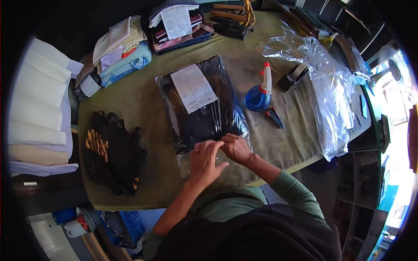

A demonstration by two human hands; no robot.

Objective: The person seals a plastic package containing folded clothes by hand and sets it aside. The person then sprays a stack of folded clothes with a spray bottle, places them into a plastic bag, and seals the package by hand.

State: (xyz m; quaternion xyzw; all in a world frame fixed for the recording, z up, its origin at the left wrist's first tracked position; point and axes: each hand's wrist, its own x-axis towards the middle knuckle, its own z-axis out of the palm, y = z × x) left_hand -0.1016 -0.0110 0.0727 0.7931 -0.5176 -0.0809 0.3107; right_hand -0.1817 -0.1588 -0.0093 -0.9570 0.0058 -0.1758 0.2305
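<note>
Folded black clothing [217, 93] lies flat in a clear plastic bag [242, 119] in front of me. A printed paper slip [193, 88] rests on top of it. At the package's near edge, my right hand [236, 148] is closed with bent fingers on the plastic. My left hand [204, 163] is just beside it, over the near left corner, its fingers stretched and its thumb apart. Its fingertips meet or nearly meet the right hand's. To the right are a blue spray bottle [257, 98] with a red and white head and a small stapler [275, 118].
A black bag [114, 152] with gold markings lies at left on the green-covered table [152, 187]. Folded clothes [124, 54] and another stack with a slip [180, 26] line the back. An iron [233, 28], a black holder [293, 77] and loose clear plastic [328, 95] are further right.
</note>
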